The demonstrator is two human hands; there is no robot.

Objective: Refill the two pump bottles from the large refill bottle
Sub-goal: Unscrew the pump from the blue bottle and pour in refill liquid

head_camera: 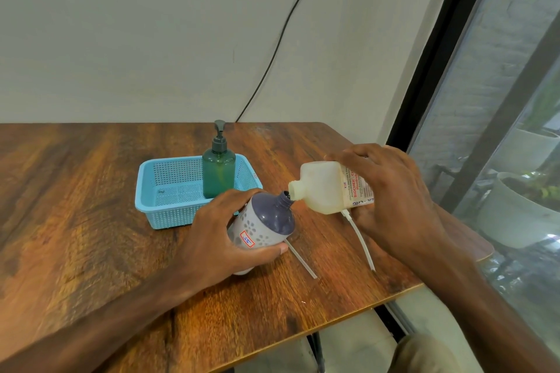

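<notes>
- The large refill bottle (324, 188), milky white with its cap off, is held above the right part of the wooden table (75, 191). It is tipped onto its side with its mouth against the open neck of the purple pump bottle (269, 218).
- Its label carries red print reading "BIOCHEK" and a line beginning "Hand"; the smaller print is too fine to read.
- The right hand (391, 191) grips the refill bottle from above and behind, fingers wrapped over the labelled body and the forearm coming in from the lower right.
- The purple pump bottle has no pump on it and leans with its neck towards the refill bottle. A red-bordered sticker (247, 238) on its pale flowered side bears blue handwriting, perhaps "SS".
- The left hand (218, 236) clasps this bottle, fingers curled over the top and thumb under the lower side.
- Two white tubes (301, 262) lie on the table beneath the bottles.
- A green pump bottle (218, 174), pump fitted, stands upright in a blue plastic basket (145, 182) behind the hands.
</notes>
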